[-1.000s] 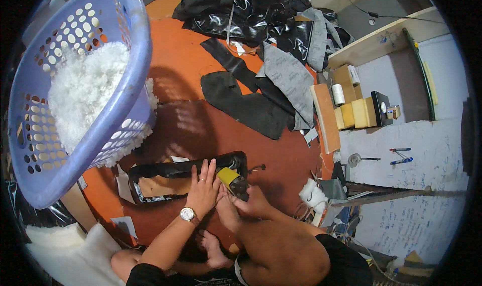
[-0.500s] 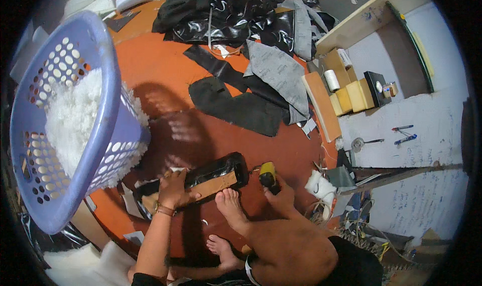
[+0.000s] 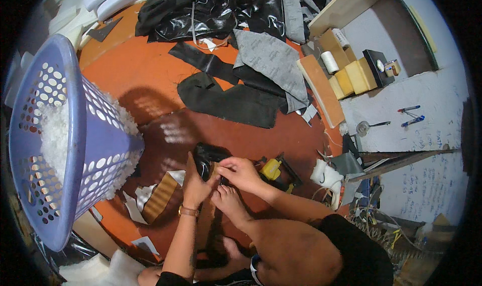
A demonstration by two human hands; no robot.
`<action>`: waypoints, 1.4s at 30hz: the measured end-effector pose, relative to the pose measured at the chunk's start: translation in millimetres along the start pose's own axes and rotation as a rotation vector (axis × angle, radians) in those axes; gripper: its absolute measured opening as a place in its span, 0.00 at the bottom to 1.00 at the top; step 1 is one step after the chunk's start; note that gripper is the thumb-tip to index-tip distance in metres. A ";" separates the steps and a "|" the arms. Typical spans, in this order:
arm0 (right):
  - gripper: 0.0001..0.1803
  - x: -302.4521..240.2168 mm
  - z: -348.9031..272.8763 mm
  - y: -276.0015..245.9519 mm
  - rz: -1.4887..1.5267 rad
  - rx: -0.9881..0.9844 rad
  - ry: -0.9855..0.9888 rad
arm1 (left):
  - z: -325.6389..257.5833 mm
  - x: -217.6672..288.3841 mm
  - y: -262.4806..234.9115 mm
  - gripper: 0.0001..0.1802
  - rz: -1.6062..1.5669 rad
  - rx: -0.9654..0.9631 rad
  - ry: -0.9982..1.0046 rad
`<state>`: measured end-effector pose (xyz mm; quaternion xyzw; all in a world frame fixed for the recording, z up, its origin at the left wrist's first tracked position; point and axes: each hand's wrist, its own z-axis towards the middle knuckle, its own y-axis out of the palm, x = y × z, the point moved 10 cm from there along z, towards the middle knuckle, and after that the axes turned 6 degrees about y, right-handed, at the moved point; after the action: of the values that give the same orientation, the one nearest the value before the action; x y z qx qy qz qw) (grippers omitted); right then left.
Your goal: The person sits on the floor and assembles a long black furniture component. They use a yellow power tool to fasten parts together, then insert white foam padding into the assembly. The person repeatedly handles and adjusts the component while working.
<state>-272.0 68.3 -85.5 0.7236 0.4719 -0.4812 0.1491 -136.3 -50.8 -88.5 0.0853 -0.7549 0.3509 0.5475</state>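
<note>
A padded wooden board covered in glossy black leatherette [image 3: 203,159] stands lengthwise toward me, one end just beyond my hands. My left hand [image 3: 197,186] grips its side near that far end. With fingers pinched together, my right hand [image 3: 241,171] works at the covering's edge on the same end. My fingers hide part of the fold between them. To the right of my right hand, a yellow-and-black staple gun [image 3: 271,170] lies on the reddish floor sheet. My bare foot [image 3: 228,200] is close beside the board.
At left leans a purple perforated basket [image 3: 75,135] with white fluffy stuffing. Black and grey fabric pieces [image 3: 228,101] lie ahead, below a heap of glossy black material [image 3: 211,15]. Foam blocks [image 3: 359,75] and thread sit by the white board at right. Striped cardboard [image 3: 160,198] lies left.
My right hand has put down the staple gun and come over to the board. The board has turned from lying crosswise to pointing away from me. The view has shifted slightly.
</note>
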 end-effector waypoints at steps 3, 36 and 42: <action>0.22 -13.1 16.4 19.0 -0.132 0.007 0.069 | 14.8 -2.6 4.1 0.64 -0.061 -0.132 -0.031; 0.14 -11.1 39.0 -18.8 -0.028 0.049 -0.094 | 5.7 39.1 38.9 0.37 0.663 0.013 0.318; 0.19 -8.5 39.5 -2.7 -0.157 0.022 -0.008 | 8.2 47.3 30.6 0.33 0.533 -0.016 0.262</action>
<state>-296.9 38.7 -97.1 0.6839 0.5213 -0.4995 0.1049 -176.5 -21.2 -61.2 -0.1662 -0.6765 0.4842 0.5295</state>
